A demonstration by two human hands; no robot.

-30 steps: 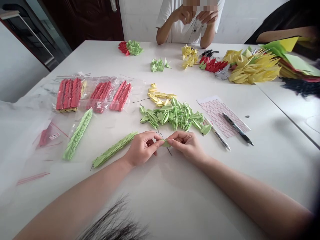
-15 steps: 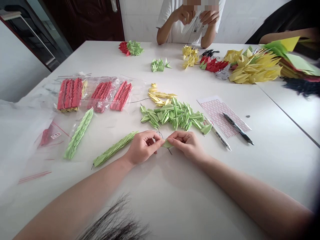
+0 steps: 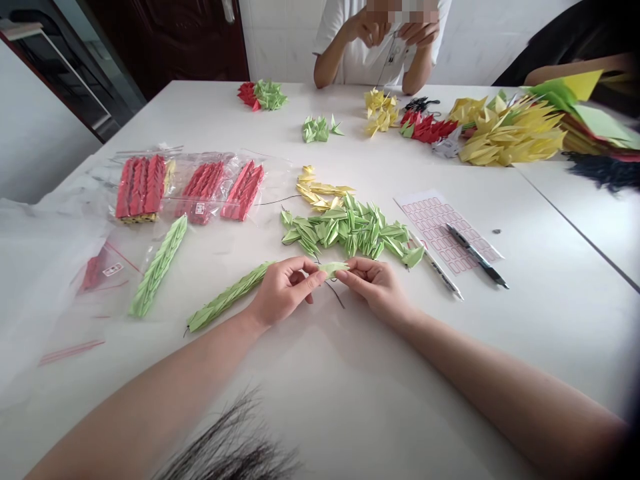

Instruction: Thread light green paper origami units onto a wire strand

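Green folded paper piece [image 3: 333, 269] is pinched between the left hand [image 3: 284, 291] and the right hand [image 3: 373, 288], one hand at each end. The hands are close together, with the piece just above the white table [image 3: 560, 333]. Against the frame half a second back, the piece sits higher and shows more of its upper face, and the hands stand slightly further apart. Black thread [image 3: 334, 293] drops from beneath the piece and trails down to the right.

Strung green paper strand [image 3: 225, 297] lies just beside the left hand. Loose green folded pieces [image 3: 350, 233] form a heap just beyond the hands, with yellow folded pieces [image 3: 320, 190] against its far side. To the right is a sheet of pink-printed labels [image 3: 440, 227], with a black pen [image 3: 477, 265] across it and a second pen [image 3: 440, 271] along its lower edge.

To the left, another green strand [image 3: 157, 267] lies near a clear plastic bag [image 3: 100, 287]. Red strands [image 3: 143, 188] lie in bags further back. Across the table, a co-worker's hands [image 3: 390, 33] hold a thin thread, apart from a large yellow heap [image 3: 510, 137].
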